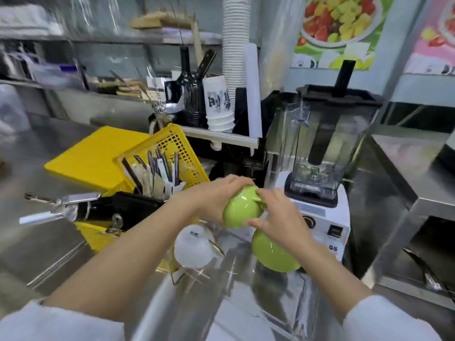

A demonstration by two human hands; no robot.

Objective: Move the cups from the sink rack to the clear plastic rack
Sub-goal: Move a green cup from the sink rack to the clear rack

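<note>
- L hand (216, 193) wraps the upper green cup (242, 207) from the left side, fingers curled over its top; it holds the cup.
- R hand (278, 217) on same cup from the right: fingertips on the upper edge, thumb at the cup's lower right. Both hands share the grip.
- Upper green cup is tipped, glossy outside facing the camera, held above the clear plastic rack (236, 274); can't tell if it touches the rack.
- Second green cup (270, 254) sits just below and right of the first, bottom up, partly under the R wrist, on the rack w/ its far side near the blender base.
- White cup (193, 249) to the left of that, also upside down on the rack, small dark mark on its base, handle pointing right.
- Rack is see-through, rests on the steel worktop (49, 247); its pegs show under the white cup.
- Behind L hand: yellow basket (187, 158) w/ spoons and wrapped sticks standing in it; a yellow board (96, 156) lies behind it.
- Left of the basket: metal scoops (56, 207) lying flat, handles pointing left.
- Right of hands: blender (322, 153), clear jar w/ black lid on a white base.
- Further back: shelf w/ stacked paper cups (219, 104); edges of the frame are blurred.
</note>
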